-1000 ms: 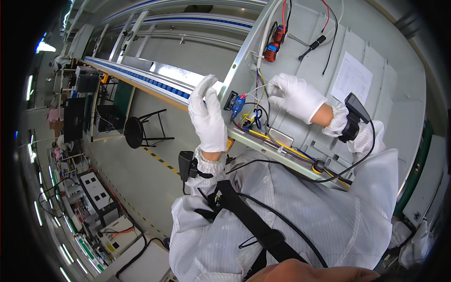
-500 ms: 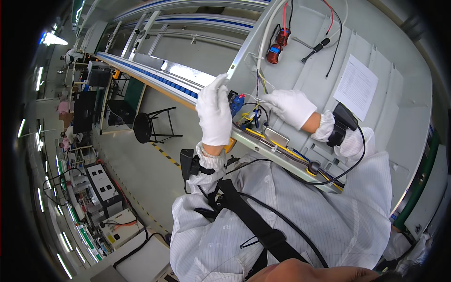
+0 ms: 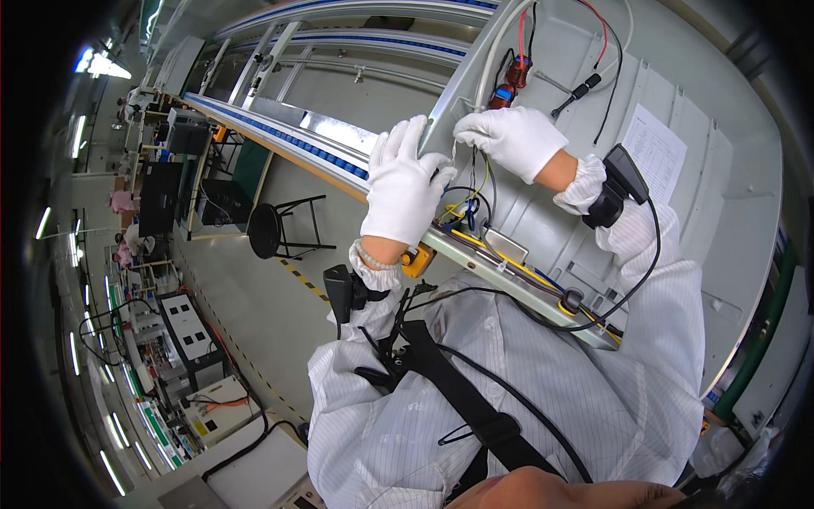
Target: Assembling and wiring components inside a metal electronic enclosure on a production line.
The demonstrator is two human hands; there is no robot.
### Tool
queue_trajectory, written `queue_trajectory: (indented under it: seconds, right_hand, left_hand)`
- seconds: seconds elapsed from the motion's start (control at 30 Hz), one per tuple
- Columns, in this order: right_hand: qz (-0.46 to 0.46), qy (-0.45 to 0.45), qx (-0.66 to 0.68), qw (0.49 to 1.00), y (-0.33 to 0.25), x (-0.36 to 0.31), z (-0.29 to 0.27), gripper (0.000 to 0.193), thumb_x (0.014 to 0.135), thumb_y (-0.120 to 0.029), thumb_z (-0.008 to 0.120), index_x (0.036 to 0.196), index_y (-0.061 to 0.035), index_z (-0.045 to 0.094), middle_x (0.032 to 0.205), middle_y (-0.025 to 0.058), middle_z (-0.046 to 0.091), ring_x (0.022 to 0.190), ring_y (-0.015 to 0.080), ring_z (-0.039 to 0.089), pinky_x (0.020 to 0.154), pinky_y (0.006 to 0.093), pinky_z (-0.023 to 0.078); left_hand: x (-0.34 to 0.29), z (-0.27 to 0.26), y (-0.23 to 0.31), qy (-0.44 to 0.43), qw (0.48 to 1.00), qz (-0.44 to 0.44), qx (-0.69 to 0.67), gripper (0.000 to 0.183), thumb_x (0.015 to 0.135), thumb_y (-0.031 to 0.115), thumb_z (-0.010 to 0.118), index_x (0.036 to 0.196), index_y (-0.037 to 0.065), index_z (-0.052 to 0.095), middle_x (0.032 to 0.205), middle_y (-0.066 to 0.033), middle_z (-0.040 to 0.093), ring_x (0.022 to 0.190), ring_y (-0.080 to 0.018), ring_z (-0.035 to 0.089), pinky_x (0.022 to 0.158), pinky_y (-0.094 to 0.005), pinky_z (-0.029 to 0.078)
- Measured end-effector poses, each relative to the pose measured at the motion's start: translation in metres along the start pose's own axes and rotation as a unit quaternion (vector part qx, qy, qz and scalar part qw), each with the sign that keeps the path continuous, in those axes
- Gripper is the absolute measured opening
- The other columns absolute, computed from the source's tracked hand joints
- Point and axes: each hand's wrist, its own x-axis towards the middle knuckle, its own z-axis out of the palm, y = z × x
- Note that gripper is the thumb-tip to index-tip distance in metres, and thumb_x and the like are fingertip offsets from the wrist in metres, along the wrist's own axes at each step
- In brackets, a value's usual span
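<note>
My left hand (image 3: 400,191), in a white glove, lies over the left edge of a large pale grey metal housing (image 3: 712,182). Its fingers stretch upward, apart, and its thumb points toward the wires inside. My right hand (image 3: 515,142), also gloved, is above the housing's left side. Thumb and fingertips pinch together there, with a thin white strand (image 3: 455,158) hanging at them; whether it is a wire or a tie I cannot tell. Below run yellow and dark wires (image 3: 485,191). Beyond the right hand lie copper-red coils (image 3: 518,71). The blue part beside my left hand is hidden.
A printed paper sheet (image 3: 655,151) and a black in-line connector (image 3: 585,86) lie inside the housing. A yellow block (image 3: 417,260) sits at its near left corner. Conveyor rails (image 3: 331,157) run along the left; a black stool (image 3: 264,231) stands on the floor.
My right hand has moved up and left, toward the coils. The left hand has shifted slightly right, its fingers spreading and its thumb moving over the blue part.
</note>
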Motion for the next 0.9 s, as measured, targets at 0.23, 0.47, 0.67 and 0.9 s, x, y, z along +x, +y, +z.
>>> queue_trajectory:
  seconds: [0.23, 0.47, 0.67, 0.9]
  right_hand:
    - [0.137, -0.068, -0.018, 0.988, 0.001, 0.009, 0.005, 0.027, 0.09, -0.039, 0.052, 0.096, -0.0177, 0.068, 0.088, 0.0068, 0.069, 0.078, 0.0305, 0.064, 0.07, 0.0412, 0.051]
    - [0.189, -0.096, 0.09, 0.973, 0.004, 0.006, -0.008, 0.03, 0.086, -0.036, 0.053, 0.096, -0.0139, 0.07, 0.092, 0.0107, 0.069, 0.086, 0.0312, 0.063, 0.078, 0.0394, 0.049]
    - [0.142, -0.009, 0.138, 0.98, -0.008, -0.01, -0.011, 0.028, 0.086, -0.036, 0.058, 0.096, -0.0123, 0.068, 0.092, 0.0097, 0.067, 0.085, 0.0309, 0.062, 0.077, 0.0374, 0.05]
    - [0.164, -0.152, 0.272, 0.936, -0.036, -0.058, 0.023, 0.033, 0.088, -0.026, 0.062, 0.114, -0.0056, 0.06, 0.098, 0.0119, 0.066, 0.086, 0.0266, 0.064, 0.078, 0.0337, 0.05]
  left_hand:
    - [0.021, 0.012, -0.006, -0.02, 0.999, 0.023, 0.026, 0.019, 0.072, 0.028, 0.073, 0.081, 0.011, 0.074, 0.131, -0.0186, 0.051, 0.123, -0.036, 0.044, 0.105, -0.0445, 0.03]
    - [0.033, 0.02, -0.014, -0.054, 0.998, 0.016, -0.023, 0.017, 0.071, 0.025, 0.071, 0.081, 0.012, 0.074, 0.121, -0.0171, 0.057, 0.116, -0.0349, 0.049, 0.098, -0.043, 0.038]
    - [0.025, 0.012, -0.029, -0.054, 0.984, -0.02, -0.166, 0.014, 0.074, 0.018, 0.069, 0.086, 0.01, 0.073, 0.12, -0.0164, 0.059, 0.114, -0.0334, 0.052, 0.097, -0.0404, 0.04]
    - [-0.039, -0.041, -0.06, -0.03, 0.933, -0.164, -0.318, 0.024, 0.093, 0.01, 0.051, 0.112, 0.001, 0.064, 0.127, -0.0142, 0.057, 0.119, -0.0237, 0.052, 0.1, -0.0327, 0.04]
